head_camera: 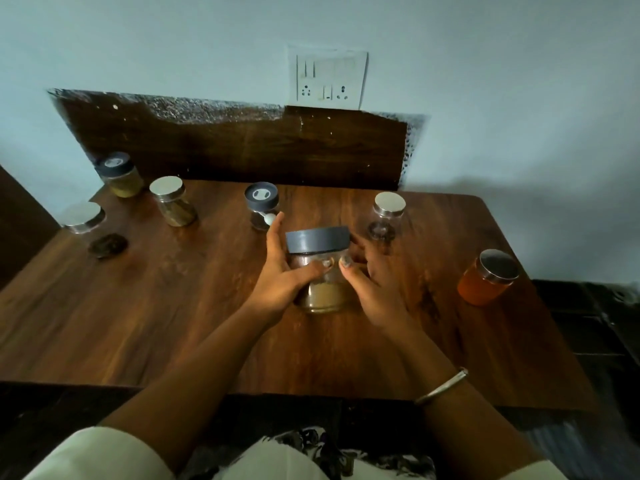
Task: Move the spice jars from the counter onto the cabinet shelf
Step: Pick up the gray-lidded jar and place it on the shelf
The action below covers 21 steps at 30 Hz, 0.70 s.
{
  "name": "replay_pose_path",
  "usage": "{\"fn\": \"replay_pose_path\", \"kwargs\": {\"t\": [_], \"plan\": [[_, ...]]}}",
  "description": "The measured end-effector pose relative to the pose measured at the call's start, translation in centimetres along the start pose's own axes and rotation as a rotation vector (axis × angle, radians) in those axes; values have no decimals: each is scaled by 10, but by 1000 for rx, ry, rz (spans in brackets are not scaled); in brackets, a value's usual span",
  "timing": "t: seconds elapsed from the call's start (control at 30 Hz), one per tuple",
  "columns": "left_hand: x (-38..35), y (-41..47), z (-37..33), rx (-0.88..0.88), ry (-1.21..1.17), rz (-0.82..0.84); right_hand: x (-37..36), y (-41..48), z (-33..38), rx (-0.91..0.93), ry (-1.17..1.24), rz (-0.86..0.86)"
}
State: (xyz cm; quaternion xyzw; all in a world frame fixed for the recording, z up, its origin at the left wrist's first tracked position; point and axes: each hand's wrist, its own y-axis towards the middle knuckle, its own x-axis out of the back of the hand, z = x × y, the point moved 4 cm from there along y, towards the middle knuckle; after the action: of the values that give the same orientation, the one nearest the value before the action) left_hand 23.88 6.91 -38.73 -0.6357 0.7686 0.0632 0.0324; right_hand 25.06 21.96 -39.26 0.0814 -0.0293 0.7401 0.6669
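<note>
A clear jar with a grey lid [318, 239] and tan powder in its lower part stands at the middle of the wooden counter [173, 306]. My left hand [282, 271] and my right hand [372, 289] hold it from both sides, thumbs across its front. Several other spice jars stand around: a grey-lidded one with yellow spice [119, 174], a steel-lidded one [173, 200], another steel-lidded one [85, 223], a small grey-lidded one [261, 206], a nearly empty steel-lidded one [386, 216], and an orange-filled one [488, 277].
A dark wooden backboard [242, 147] rises behind the counter. A switch and socket plate [329, 77] sits on the wall above it. Dark wood furniture [20, 220] stands at the left. No cabinet shelf is in view.
</note>
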Motion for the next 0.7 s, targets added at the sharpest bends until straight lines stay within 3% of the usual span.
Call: {"fn": "replay_pose_path", "kwargs": {"t": [0.1, 0.2, 0.37, 0.53, 0.7], "plan": [[3, 2, 3, 75, -102, -11, -17, 0, 0, -61, 136, 120], [4, 3, 3, 93, -29, -36, -23, 1, -3, -98, 221, 63], [8, 2, -2, 108, 163, 12, -15, 5, 5, -96, 68, -128], [4, -3, -2, 114, -10, 65, -12, 4, 18, -8, -150, -163], [13, 0, -12, 83, -150, 47, -24, 7, 21, -42, 103, 123]]}}
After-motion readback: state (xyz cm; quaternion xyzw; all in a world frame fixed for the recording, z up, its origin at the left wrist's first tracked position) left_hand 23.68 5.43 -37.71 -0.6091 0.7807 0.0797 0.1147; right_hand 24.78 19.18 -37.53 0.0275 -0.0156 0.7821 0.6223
